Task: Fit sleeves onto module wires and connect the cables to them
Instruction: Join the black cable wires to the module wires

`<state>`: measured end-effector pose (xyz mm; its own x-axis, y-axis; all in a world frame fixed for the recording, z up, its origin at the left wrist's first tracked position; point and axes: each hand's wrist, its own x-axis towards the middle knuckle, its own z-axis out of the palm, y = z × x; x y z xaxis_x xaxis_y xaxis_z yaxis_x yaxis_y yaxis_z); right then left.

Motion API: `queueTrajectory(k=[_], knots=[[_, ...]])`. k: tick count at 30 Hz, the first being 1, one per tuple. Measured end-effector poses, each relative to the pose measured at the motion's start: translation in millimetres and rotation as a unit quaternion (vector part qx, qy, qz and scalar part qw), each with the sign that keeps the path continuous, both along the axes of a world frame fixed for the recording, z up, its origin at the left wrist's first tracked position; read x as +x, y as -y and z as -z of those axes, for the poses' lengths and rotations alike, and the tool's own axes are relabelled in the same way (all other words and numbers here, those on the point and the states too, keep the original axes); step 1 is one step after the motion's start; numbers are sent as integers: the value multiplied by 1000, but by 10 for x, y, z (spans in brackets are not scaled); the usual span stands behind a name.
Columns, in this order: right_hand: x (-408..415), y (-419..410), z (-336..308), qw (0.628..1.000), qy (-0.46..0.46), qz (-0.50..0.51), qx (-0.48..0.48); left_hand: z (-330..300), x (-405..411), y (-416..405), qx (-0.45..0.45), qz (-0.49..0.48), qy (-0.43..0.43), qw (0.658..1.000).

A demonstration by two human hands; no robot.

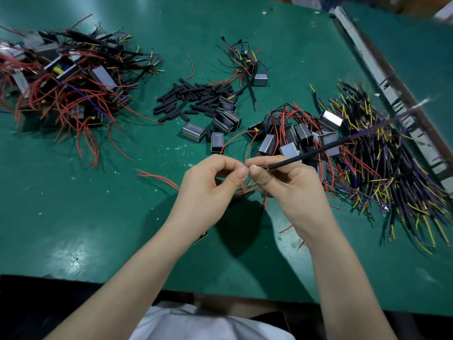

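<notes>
My left hand (210, 182) pinches a thin red module wire (247, 186); my right hand (284, 177) pinches a long black cable (343, 143), tips meeting for joining. Beyond them lies the pile of short black sleeves (193, 99).

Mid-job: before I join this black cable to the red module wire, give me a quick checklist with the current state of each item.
1. Black cable held in right hand: ok.
2. Red wire pinched by left hand at the meeting point: ok.
3. Sleeve already on the red wire: cannot tell, fingers cover it.
4. Spare sleeves lying on the table: ok.
5. Wire ends aligned: cannot tell, hidden between thumbs.
6. Cable's far end free of the cable pile: ok, it is raised above the pile.
</notes>
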<state>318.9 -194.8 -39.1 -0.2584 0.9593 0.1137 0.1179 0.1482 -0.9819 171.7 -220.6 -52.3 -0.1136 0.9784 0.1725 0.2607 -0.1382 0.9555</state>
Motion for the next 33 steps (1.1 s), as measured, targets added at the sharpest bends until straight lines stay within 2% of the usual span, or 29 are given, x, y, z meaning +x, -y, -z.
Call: queueTrajectory(k=[3,9,14,19,25,28,31,33], knots=[[-11,10,5,999,-36,3,-27,-4,-4,2,15,-1,-38,999],[0,18,0,999,-41,25,4,18,-34,24,-48,53,90,993],[-8,11,4,999,-33,27,15,29,-108,17,-42,78,-9,996],[-13,-17,9,998,-34,36,26,48,-124,26,-36,113,-64,991],[111,-85,-109,997,17,-60,54,25,-138,21,29,109,-135,984],[57,-128,-92,997,9,-11,76,19,-114,28,81,78,-85,990],[-28,-127,1,996,5,29,86,34,-89,6,72,5,-2,997],[-54,-108,62,993,36,34,108,42,-79,-11,63,-32,29,997]])
